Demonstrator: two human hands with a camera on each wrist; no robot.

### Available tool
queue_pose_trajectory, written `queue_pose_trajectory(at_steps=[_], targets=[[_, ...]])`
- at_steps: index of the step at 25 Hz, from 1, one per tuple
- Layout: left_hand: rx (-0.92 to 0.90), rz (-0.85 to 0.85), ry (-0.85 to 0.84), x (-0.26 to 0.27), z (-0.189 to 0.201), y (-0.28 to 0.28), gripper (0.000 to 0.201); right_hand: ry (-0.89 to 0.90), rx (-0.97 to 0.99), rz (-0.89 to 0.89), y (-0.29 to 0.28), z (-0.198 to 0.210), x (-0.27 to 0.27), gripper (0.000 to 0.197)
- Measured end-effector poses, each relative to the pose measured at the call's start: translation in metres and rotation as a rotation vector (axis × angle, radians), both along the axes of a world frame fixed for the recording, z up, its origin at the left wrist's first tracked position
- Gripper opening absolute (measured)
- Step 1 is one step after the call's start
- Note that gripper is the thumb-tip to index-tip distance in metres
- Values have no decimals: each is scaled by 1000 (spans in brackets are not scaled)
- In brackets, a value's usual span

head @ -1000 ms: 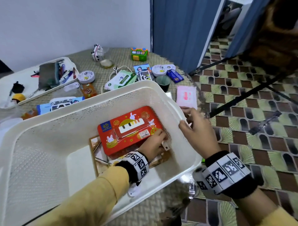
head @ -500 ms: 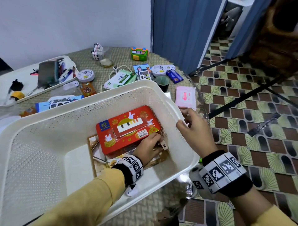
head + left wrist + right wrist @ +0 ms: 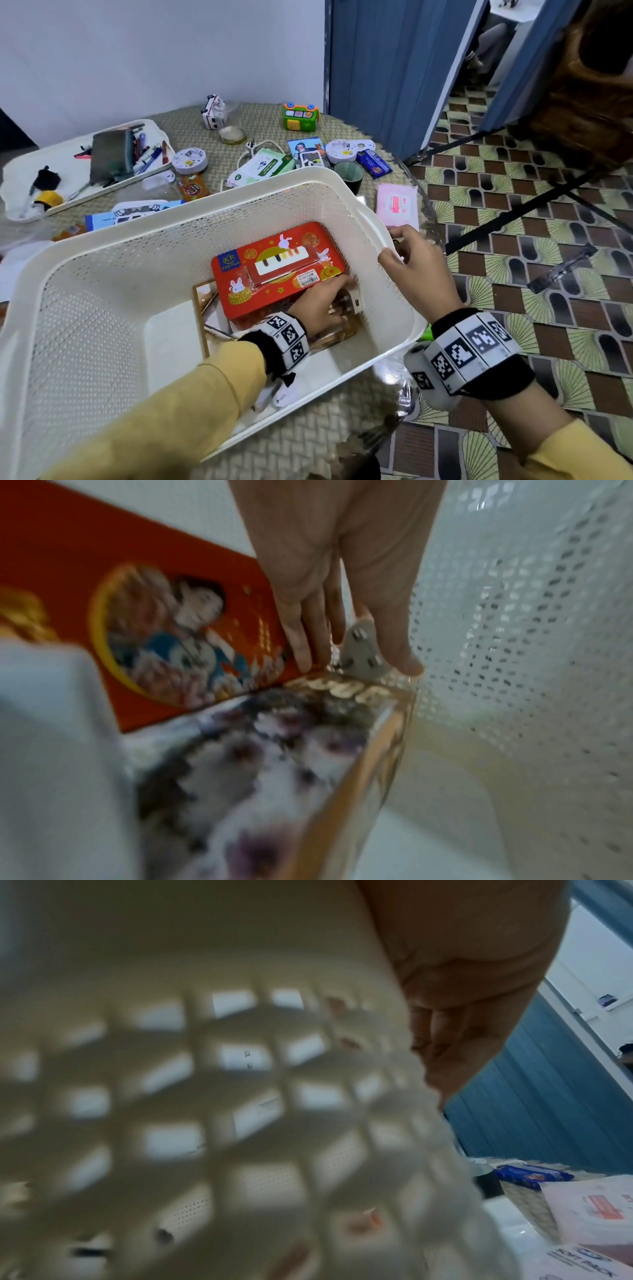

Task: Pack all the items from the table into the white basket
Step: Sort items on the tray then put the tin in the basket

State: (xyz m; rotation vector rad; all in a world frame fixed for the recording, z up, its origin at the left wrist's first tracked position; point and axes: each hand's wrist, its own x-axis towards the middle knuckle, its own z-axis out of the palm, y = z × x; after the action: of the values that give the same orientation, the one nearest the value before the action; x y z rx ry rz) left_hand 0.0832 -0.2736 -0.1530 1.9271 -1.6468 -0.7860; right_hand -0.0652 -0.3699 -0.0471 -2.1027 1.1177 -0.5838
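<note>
The white basket (image 3: 191,219) stands on the woven table mat and fills the middle of the head view. Inside it a red box with a piano picture (image 3: 277,263) lies on a framed flower picture (image 3: 274,764). My left hand (image 3: 346,296) reaches into the basket beside the red box (image 3: 137,615) and holds a small white plug (image 3: 363,647) between thumb and fingers, close to the mesh wall. My right hand (image 3: 394,246) grips the basket's right rim, thumb inside and fingers outside. The right wrist view shows mostly blurred basket mesh (image 3: 240,1096).
Behind the basket lie a pink tissue pack (image 3: 396,202), a dark cup (image 3: 348,174), a blue packet (image 3: 373,164), a green wipes pack (image 3: 260,168), a green toy (image 3: 300,116) and more. A white tray (image 3: 73,178) with pens sits far left. The table edge and tiled floor are right.
Almost nothing: my left hand stays by the red box with the plug, and my right hand keeps its grip on the rim. The view has shifted slightly.
</note>
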Motion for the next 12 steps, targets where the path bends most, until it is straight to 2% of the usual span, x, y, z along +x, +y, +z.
queue_pose_trajectory(at_steps=[3,6,10,12], targets=[[-42,-72,57,17,29,17,61,-3,30,11,-1,-2,-1,24],[94,-296,-127,37,45,49,46,-19,57,3,-3,-4,-2,23],[321,-615,-363,41,18,96,58,-35,76,-2,-2,1,-1,17],[267,-698,-449,36,-3,111,58,-38,78,3,-1,2,-1,17]])
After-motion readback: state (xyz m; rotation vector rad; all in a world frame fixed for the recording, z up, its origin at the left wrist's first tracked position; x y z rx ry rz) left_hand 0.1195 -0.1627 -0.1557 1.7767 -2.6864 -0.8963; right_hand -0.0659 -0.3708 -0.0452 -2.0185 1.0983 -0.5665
